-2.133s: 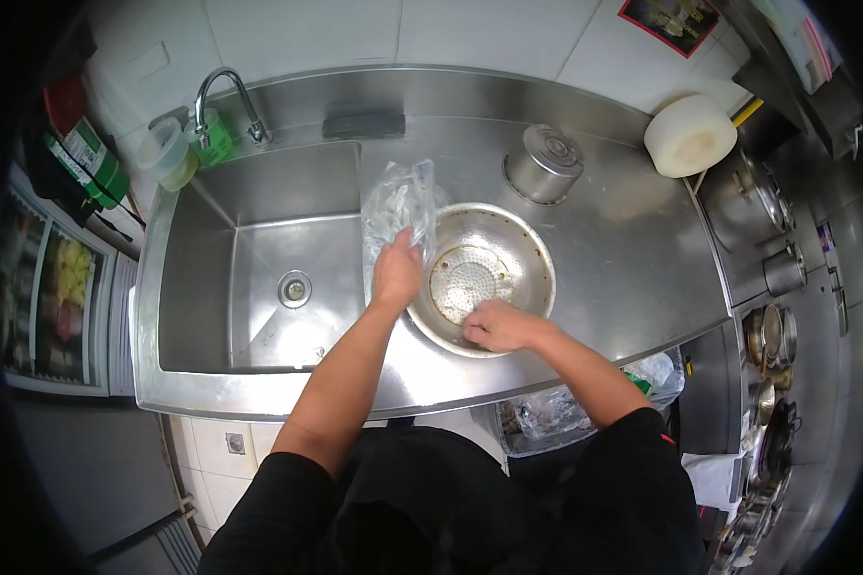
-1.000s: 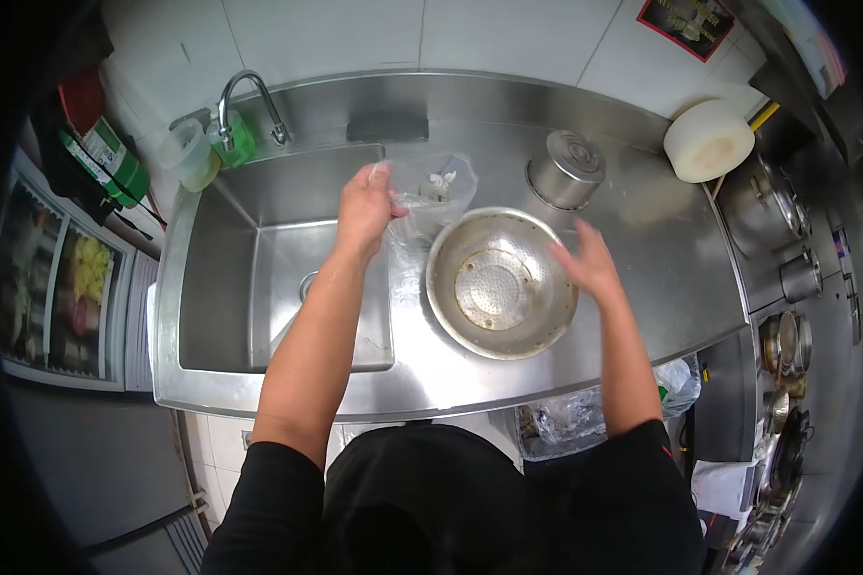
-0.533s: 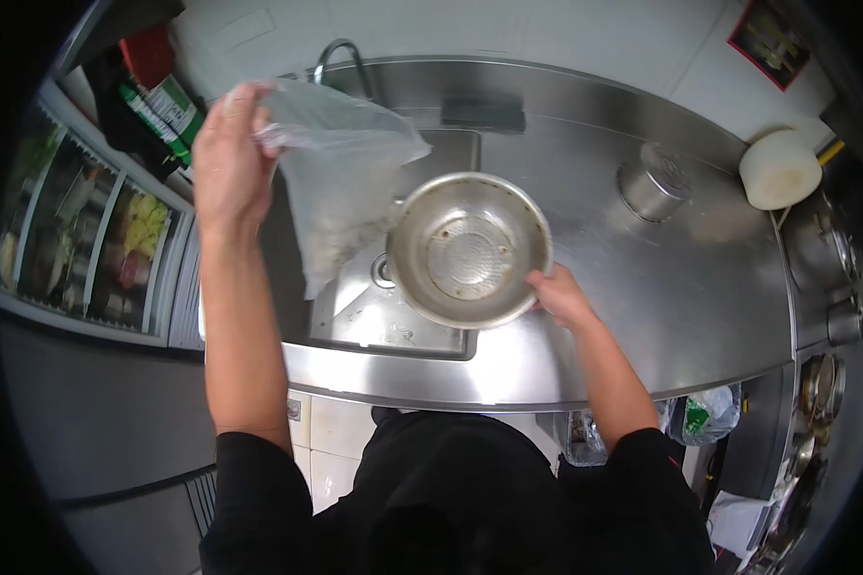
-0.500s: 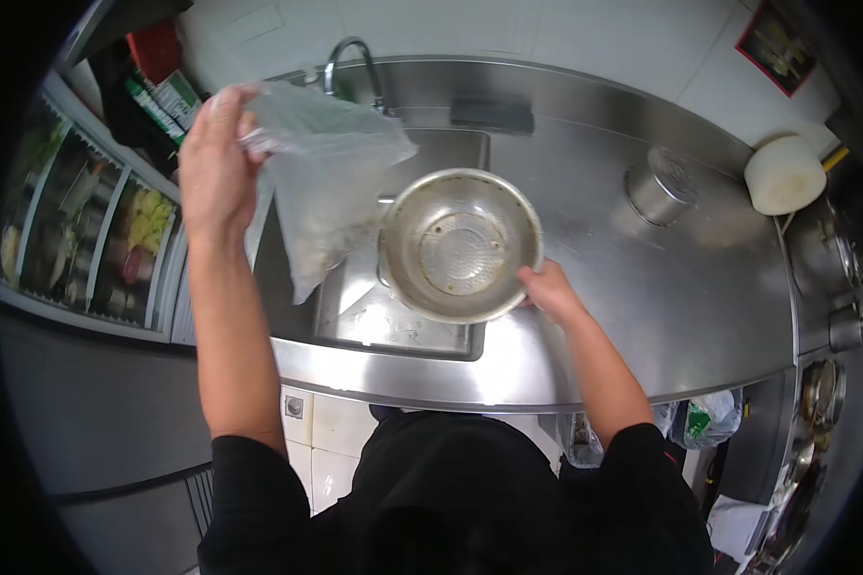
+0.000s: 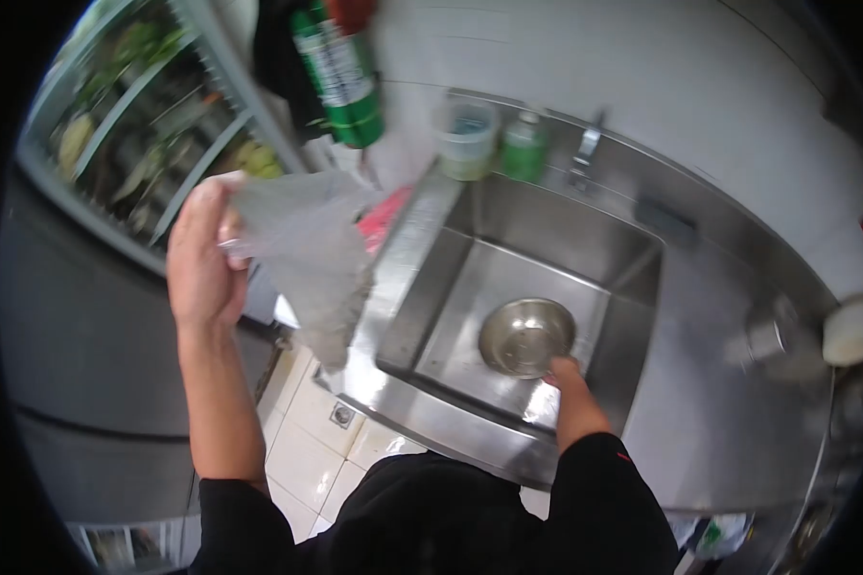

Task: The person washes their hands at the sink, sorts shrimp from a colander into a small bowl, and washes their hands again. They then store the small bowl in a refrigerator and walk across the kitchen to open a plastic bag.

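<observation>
High at the left, my left hand (image 5: pixel 206 254) is closed around the gathered top of a clear plastic bag (image 5: pixel 307 254). The bag hangs beside the sink's left edge, and something pale and greyish fills its lower part; I cannot make out what. My right hand (image 5: pixel 565 371) grips the near right rim of a round metal bowl (image 5: pixel 525 335). This bowl is down inside the stainless steel sink (image 5: pixel 633 254), its inside facing up with nothing visible in it. Whether its base touches the sink floor I cannot tell.
Behind the sink stand a plastic tub (image 5: pixel 467 144), a green bottle (image 5: pixel 524 149) and a faucet (image 5: pixel 587 151). To the right, a metal pot (image 5: pixel 769 331) sits on the steel counter (image 5: pixel 710 412). A glass-topped food case (image 5: pixel 153 144) borders the left side.
My view has swung left. My right hand has lowered the bowl from above the counter and sink edge into the sink. The bag stays held up in my left hand.
</observation>
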Demonstrator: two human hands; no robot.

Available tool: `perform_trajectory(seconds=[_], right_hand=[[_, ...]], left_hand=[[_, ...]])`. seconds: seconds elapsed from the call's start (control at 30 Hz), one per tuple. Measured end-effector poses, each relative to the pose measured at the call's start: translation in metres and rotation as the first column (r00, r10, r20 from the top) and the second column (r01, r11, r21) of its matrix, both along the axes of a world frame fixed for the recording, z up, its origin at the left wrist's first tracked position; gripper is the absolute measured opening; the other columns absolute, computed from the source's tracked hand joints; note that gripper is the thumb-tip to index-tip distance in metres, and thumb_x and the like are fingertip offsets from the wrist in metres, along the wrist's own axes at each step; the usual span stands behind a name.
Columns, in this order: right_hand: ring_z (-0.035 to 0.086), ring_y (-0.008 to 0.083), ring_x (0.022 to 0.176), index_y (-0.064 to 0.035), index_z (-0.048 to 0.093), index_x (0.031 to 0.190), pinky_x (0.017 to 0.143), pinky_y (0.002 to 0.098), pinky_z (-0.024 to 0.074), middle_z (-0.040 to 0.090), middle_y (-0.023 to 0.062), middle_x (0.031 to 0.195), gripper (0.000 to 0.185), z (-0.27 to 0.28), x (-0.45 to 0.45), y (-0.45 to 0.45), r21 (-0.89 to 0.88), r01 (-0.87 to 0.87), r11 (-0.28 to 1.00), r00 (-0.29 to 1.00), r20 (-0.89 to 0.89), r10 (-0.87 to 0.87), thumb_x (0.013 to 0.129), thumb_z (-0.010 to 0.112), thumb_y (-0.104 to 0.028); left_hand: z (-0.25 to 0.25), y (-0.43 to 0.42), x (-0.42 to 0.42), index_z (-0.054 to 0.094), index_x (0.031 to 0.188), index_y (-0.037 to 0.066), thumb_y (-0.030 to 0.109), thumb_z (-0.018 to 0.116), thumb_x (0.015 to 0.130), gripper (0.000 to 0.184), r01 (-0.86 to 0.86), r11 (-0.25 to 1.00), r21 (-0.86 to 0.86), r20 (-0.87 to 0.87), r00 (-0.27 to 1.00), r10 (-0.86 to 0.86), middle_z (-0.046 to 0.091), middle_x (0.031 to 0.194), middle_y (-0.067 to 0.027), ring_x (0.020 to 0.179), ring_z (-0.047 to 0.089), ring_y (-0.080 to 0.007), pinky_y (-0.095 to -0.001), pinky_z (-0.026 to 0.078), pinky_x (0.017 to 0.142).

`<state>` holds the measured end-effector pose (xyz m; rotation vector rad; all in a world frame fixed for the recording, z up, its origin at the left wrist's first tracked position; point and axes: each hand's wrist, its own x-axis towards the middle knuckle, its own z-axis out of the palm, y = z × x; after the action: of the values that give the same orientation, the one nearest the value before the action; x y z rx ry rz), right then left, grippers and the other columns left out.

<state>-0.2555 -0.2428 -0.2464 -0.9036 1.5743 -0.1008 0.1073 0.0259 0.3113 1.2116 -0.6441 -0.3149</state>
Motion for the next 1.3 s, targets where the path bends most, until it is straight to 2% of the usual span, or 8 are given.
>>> perform_trajectory(seconds=[0.2, 0.3, 0.4, 0.67, 0.8, 0.93, 1.13, 1.3], right_hand=[[0.051, 0.0293, 0.127, 0.0032, 0.041, 0.139, 0.098, 0.0396, 0.0495, 0.052, 0.0261, 0.133, 0.065, 0.070, 0.071, 0.016, -0.337, -0.451, 0.827, 0.713, -0.693, 0.107, 0.085, 0.068, -0.022], [0.054, 0.0295, 0.124, 0.0015, 0.037, 0.143, 0.101, 0.0370, 0.0449, 0.049, 0.0250, 0.138, 0.075, 0.167, 0.142, 0.005, -0.623, -0.426, 0.656, 0.872, -0.089, 0.482, 0.084, 0.072, -0.031], [0.066, 0.0185, 0.091, -0.0014, 0.037, 0.144, 0.076, 0.0316, 0.0543, 0.057, 0.0211, 0.129, 0.078, 0.308, 0.228, 0.054, -0.833, -0.258, 0.489, 0.548, 0.291, 0.784, 0.081, 0.076, -0.027], [0.065, 0.0180, 0.077, -0.0020, 0.070, 0.104, 0.070, 0.0327, 0.0504, 0.072, 0.0123, 0.089, 0.027, 0.390, 0.318, 0.088, -0.865, -0.350, 0.359, 0.273, 0.273, 0.923, 0.089, 0.064, -0.023], [0.065, 0.0227, 0.077, -0.0009, 0.068, 0.106, 0.073, 0.0344, 0.0504, 0.070, 0.0152, 0.088, 0.029, 0.365, 0.329, 0.085, -0.938, -0.292, 0.186, 0.279, 0.102, 0.955, 0.089, 0.063, -0.023], [0.064, 0.0177, 0.076, -0.0029, 0.069, 0.105, 0.072, 0.0319, 0.0506, 0.067, 0.0112, 0.086, 0.028, 0.391, 0.327, 0.107, -0.959, -0.271, 0.085, 0.164, 0.041, 0.986, 0.088, 0.066, -0.025], [0.054, 0.0325, 0.118, 0.0012, 0.048, 0.134, 0.098, 0.0376, 0.0455, 0.048, 0.0224, 0.137, 0.081, 0.422, 0.320, 0.096, -0.958, -0.257, 0.124, 0.326, 0.034, 0.945, 0.073, 0.080, -0.039], [0.054, 0.0347, 0.122, 0.0113, 0.043, 0.131, 0.101, 0.0411, 0.0431, 0.050, 0.0291, 0.134, 0.100, 0.421, 0.308, 0.137, -0.882, -0.469, -0.042, 0.164, -0.134, 0.977, 0.063, 0.086, -0.047]], left_hand=[[-0.007, 0.010, 0.035, 0.062, 0.105, 0.000, 0.026, 0.050, 0.102, 0.029, 0.075, 0.996, 0.039, -0.023, 0.997, -0.075, 0.046, 0.060, 0.0038, 0.045, 0.039, -0.0037, -0.0179, 0.033, 0.044], [-0.014, 0.013, 0.038, 0.063, 0.104, 0.001, 0.027, 0.051, 0.101, 0.029, 0.100, 0.994, 0.046, -0.081, 0.992, -0.096, 0.044, 0.059, 0.0049, 0.046, 0.038, -0.0040, -0.0191, 0.034, 0.044], [-0.027, 0.006, 0.037, 0.062, 0.105, -0.001, 0.026, 0.049, 0.101, 0.030, 0.059, 0.992, 0.116, -0.040, 0.998, -0.055, 0.043, 0.056, 0.0049, 0.042, 0.038, -0.0054, -0.0221, 0.041, 0.045], [-0.118, 0.029, 0.050, 0.041, 0.140, -0.002, 0.024, 0.056, 0.098, 0.052, -0.123, 0.985, 0.119, -0.110, 0.985, 0.136, 0.056, 0.094, -0.0077, 0.081, 0.059, -0.0163, -0.0310, 0.054, 0.073], [-0.220, 0.082, 0.045, 0.001, 0.154, 0.003, 0.034, 0.068, 0.087, 0.100, -0.055, 0.775, 0.630, -0.106, 0.982, 0.156, 0.050, 0.129, -0.0206, 0.112, 0.055, -0.0257, -0.0380, 0.052, 0.087], [-0.250, 0.033, 0.035, 0.032, 0.144, -0.005, 0.040, 0.065, 0.087, 0.080, -0.265, 0.652, 0.710, 0.448, 0.885, -0.129, 0.050, 0.133, -0.0226, 0.113, 0.056, -0.0294, -0.0400, 0.044, 0.097], [-0.194, -0.009, 0.051, 0.065, 0.098, -0.005, 0.034, 0.053, 0.095, 0.041, -0.274, 0.896, 0.349, -0.086, 0.943, 0.322, 0.068, 0.090, -0.0171, 0.088, 0.062, -0.0252, -0.0387, 0.046, 0.078], [-0.137, 0.017, 0.062, 0.063, 0.093, -0.005, 0.031, 0.052, 0.096, 0.038, -0.268, 0.838, 0.474, 0.090, 0.962, 0.257, 0.066, 0.086, -0.0169, 0.076, 0.062, -0.0237, -0.0386, 0.048, 0.073]])
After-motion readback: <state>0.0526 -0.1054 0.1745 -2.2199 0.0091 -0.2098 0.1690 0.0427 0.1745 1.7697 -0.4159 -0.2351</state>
